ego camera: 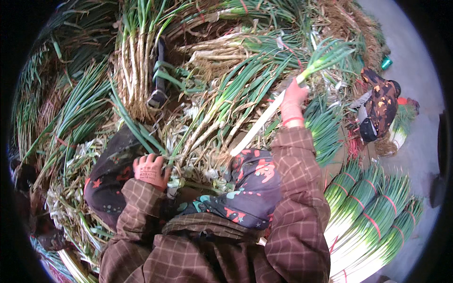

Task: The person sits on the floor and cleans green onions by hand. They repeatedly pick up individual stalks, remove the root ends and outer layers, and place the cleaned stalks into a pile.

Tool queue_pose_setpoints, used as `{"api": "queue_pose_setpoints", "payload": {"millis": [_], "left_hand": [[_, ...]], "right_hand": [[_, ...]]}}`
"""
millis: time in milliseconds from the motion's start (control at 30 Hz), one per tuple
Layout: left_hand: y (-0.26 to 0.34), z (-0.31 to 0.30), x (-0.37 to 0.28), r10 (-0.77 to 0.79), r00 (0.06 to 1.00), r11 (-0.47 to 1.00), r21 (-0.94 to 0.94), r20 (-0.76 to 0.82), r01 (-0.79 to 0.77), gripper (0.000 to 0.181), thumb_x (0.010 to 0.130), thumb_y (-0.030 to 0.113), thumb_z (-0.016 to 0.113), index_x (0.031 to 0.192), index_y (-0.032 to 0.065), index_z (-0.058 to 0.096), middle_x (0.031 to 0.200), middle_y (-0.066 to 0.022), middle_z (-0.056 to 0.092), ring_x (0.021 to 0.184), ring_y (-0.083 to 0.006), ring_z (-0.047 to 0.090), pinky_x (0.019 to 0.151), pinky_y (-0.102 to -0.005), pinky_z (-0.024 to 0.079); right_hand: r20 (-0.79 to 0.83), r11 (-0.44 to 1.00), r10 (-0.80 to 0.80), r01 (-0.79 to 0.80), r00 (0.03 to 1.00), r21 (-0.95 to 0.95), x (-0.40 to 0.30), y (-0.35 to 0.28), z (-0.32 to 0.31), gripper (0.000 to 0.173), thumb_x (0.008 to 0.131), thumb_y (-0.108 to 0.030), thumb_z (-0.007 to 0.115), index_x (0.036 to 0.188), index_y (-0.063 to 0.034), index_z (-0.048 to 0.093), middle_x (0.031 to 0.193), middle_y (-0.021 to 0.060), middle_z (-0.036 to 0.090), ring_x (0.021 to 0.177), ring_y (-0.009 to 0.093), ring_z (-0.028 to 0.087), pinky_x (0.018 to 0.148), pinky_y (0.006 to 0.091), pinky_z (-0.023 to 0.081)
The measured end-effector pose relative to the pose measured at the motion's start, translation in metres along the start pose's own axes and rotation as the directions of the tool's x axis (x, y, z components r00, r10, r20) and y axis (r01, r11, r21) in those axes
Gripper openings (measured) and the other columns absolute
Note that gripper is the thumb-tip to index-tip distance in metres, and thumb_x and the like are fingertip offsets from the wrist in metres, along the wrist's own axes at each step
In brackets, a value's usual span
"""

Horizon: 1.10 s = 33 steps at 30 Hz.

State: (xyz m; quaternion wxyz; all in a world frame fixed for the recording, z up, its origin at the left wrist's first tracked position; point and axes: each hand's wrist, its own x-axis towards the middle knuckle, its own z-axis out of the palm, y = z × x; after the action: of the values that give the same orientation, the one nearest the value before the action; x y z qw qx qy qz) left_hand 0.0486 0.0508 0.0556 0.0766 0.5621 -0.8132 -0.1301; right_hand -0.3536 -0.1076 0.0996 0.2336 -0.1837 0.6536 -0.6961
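My right hand (293,98), in a pinkish glove, grips a long green onion (257,122) around the upper part of its stalk. Its white shaft slants down towards my knee, with the roots at the lower end and the green leaves above my hand. My left hand (150,171), in a matching glove that bears writing, is low over my other leg, beside green leaves and pale peelings (176,182). Its fingertips are hidden, so I cannot tell whether it holds anything. Unpeeled green onions (208,122) with dry outer leaves lie in front of me.
Tied bundles of clean green onions (368,212) lie at the right, bound with red bands. A person (380,102) crouches beyond them on the grey floor (417,141). An uncleaned bundle (134,70) stands at the upper left near a dark strap (160,81). Peelings (63,198) litter the left side.
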Motion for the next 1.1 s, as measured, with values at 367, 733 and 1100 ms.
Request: {"api": "queue_pose_setpoints", "payload": {"millis": [367,733,1100], "left_hand": [[0.143,0.091,0.086,0.171,0.978,0.795,-0.569,-0.122,-0.210,0.046,0.076,0.026,0.065,0.113,0.0056,0.046,0.078,-0.0195,0.060,0.073,-0.0361,0.060,0.059,-0.0443,0.046],[0.004,0.202,0.014,-0.036,0.837,0.968,-0.188,0.546,0.164,0.021,0.082,0.025,0.054,0.097,0.0115,0.051,0.087,-0.0223,0.060,0.080,-0.0417,0.059,0.068,-0.0487,0.046],[-0.048,0.259,0.039,-0.089,0.968,0.895,-0.407,0.237,0.182,0.035,0.080,0.018,0.055,0.113,0.0074,0.053,0.107,-0.0191,0.058,0.099,-0.0375,0.055,0.084,-0.0415,0.045]], "right_hand": [[0.223,0.925,0.335,-0.365,0.916,0.110,-0.026,0.000,0.008,0.010,0.086,-0.013,0.053,0.089,-0.0039,0.050,0.062,0.0057,0.056,0.047,0.016,0.052,0.038,0.0284,0.041],[0.165,0.978,-0.013,-0.022,0.986,0.209,0.065,-0.068,-0.119,0.014,0.087,-0.016,0.052,0.088,-0.0022,0.054,0.058,0.0030,0.045,0.044,0.013,0.041,0.039,0.0251,0.035],[-0.210,0.979,-0.199,0.186,0.957,-0.082,0.121,0.034,-0.350,0.020,0.086,-0.012,0.056,0.104,-0.0042,0.051,0.079,0.0103,0.058,0.063,0.017,0.052,0.055,0.0303,0.042]]}}
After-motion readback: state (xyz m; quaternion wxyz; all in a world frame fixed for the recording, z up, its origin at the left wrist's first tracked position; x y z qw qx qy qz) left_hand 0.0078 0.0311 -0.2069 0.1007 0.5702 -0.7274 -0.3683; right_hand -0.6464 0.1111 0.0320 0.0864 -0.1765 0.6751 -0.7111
